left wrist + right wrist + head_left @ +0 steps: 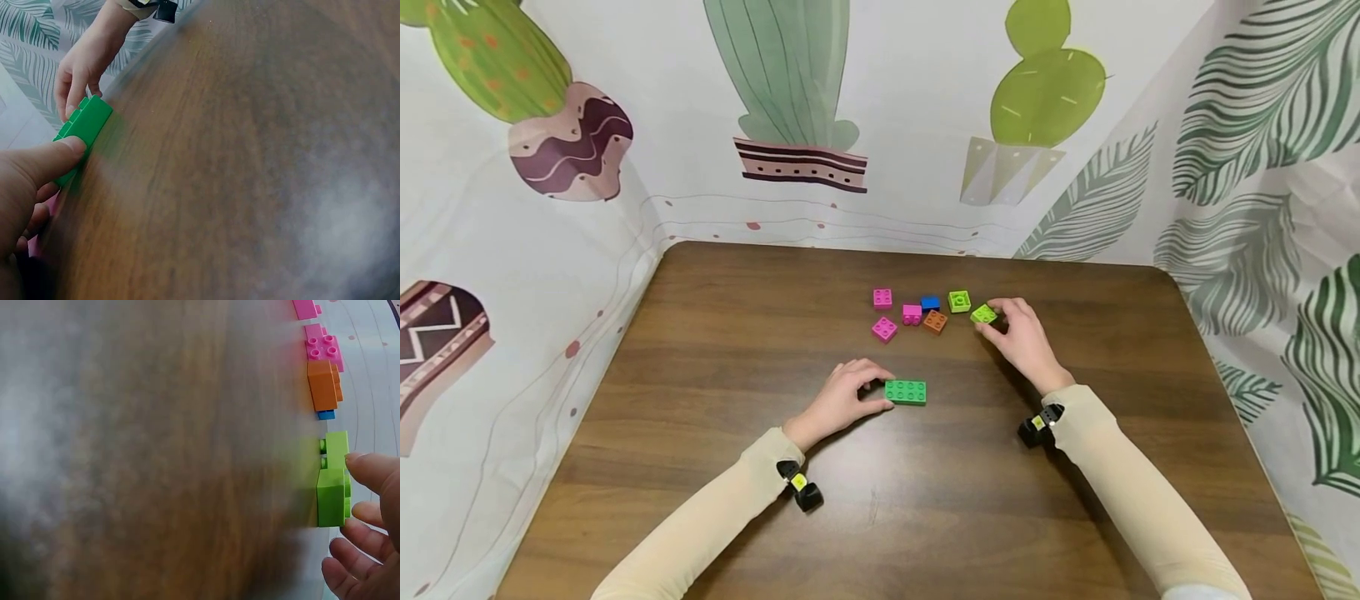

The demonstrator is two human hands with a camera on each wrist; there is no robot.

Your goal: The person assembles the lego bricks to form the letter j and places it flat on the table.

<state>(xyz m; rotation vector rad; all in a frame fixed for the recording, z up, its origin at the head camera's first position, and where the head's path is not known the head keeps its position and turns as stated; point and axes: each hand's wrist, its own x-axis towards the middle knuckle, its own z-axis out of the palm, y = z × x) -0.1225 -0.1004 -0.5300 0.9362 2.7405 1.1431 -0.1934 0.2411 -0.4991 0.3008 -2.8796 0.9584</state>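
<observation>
My left hand (842, 395) grips the left end of a long green brick (906, 392) that lies studs up on the table. In the left wrist view the thumb lies against the side of the brick (90, 122), the fingers partly hidden behind. My right hand (1024, 340) reaches over a small lime green brick (983, 314), with thumb and index finger spread around it. The right wrist view shows its fingertips (359, 512) level with the studs of that brick (330, 499). Just behind it sits a second lime green brick (958, 302), hollow side up.
Left of the lime bricks lie a blue brick (930, 303), an orange-brown brick (935, 322) and pink bricks (884, 330), one tipped on its side. The brown wooden table (737, 333) ends at a cloth backdrop (917, 167) printed with cacti and leaves.
</observation>
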